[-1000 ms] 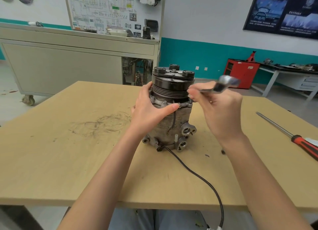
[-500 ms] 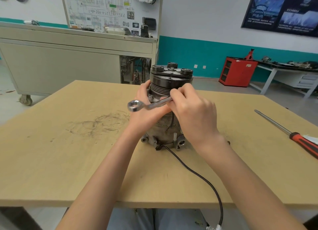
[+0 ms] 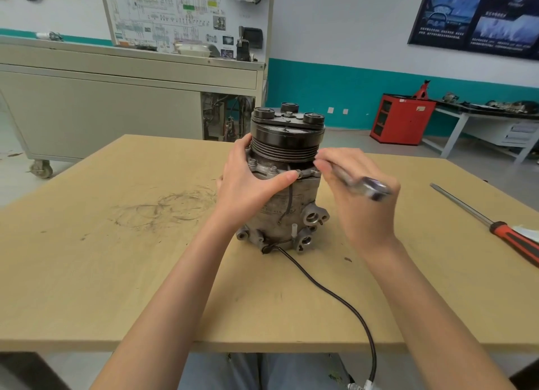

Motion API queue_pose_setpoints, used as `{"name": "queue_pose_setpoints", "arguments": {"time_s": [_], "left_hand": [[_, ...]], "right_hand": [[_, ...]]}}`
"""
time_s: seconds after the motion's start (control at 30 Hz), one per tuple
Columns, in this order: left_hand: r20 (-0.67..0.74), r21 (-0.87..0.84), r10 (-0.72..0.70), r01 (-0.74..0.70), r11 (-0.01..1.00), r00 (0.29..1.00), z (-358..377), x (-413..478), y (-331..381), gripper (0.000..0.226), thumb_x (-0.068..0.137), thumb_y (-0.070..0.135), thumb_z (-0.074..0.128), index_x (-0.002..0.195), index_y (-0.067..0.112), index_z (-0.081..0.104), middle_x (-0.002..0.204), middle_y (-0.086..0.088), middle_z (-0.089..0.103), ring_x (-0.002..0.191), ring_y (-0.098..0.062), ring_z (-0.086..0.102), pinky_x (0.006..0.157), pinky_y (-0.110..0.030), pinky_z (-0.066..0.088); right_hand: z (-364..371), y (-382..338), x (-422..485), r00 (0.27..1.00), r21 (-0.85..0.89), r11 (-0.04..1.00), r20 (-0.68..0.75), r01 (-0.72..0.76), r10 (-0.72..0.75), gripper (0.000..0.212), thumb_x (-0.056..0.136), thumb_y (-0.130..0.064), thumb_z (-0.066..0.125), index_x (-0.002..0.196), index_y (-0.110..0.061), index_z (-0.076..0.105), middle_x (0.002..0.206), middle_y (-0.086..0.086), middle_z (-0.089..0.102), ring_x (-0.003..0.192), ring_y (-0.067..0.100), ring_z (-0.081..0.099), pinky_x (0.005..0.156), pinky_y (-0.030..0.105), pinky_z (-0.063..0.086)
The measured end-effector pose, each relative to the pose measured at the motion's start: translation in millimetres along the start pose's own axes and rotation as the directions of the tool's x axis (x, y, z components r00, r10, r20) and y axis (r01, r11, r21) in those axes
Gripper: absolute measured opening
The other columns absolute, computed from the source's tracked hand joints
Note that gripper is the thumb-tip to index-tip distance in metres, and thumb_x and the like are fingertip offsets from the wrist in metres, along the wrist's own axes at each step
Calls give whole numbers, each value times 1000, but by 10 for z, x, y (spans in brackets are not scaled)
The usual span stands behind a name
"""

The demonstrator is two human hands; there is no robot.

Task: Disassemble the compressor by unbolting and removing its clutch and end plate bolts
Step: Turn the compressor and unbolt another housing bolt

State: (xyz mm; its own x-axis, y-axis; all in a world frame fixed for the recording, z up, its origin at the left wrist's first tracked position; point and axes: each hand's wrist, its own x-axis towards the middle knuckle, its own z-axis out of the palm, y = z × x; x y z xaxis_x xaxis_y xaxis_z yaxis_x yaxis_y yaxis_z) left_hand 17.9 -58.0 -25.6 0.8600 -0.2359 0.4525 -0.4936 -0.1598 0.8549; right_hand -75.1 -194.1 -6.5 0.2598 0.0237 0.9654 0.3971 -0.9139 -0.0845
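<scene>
While the compressor (image 3: 294, 214) stood upright on the table (image 3: 116, 273), its housing was gripped by the left hand (image 3: 248, 188), and a blurred wrench (image 3: 364, 187) was held in the curled right hand (image 3: 361, 214) just beside it.

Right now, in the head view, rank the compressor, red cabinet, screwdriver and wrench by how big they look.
1. compressor
2. red cabinet, though it stands far back
3. screwdriver: longer but thin, and cut by the frame edge, so unsure against the cabinet
4. wrench, blurred, partly hidden in the right hand
</scene>
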Motion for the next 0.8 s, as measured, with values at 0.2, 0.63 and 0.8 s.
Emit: {"name": "queue_pose_setpoints", "arguments": {"time_s": [0.2,0.63,0.8], "left_hand": [[0,29,-8,8,1000,1000,-20,-18,39,105,57,65,70,146,31,25,148,8,38,136,-13,37,113,-57,25],[2,16,-12,12,1000,1000,-22,-36,76,102,58,63,71,144,32,26,146,9,40,135,-14,38,113,-57,25],[-4,18,-20,20,1000,1000,-14,-49,84,104,58,64,70,146,32,25,148,8,38,136,-14,37,113,-56,26]], "right_hand": [[-12,366,7,901,654,628,228,-423,369,26,98,-18,42,94,-9,65,88,2,71,84,21,70,75,28,56],[69,696,362,616,745,91,468,-661,634,34,101,-24,39,82,-6,61,73,7,73,60,14,69,55,17,54],[-61,359,412,910,319,853,106,-414,402,29,97,-26,52,77,-10,66,61,-4,67,54,13,68,55,21,56]]}}
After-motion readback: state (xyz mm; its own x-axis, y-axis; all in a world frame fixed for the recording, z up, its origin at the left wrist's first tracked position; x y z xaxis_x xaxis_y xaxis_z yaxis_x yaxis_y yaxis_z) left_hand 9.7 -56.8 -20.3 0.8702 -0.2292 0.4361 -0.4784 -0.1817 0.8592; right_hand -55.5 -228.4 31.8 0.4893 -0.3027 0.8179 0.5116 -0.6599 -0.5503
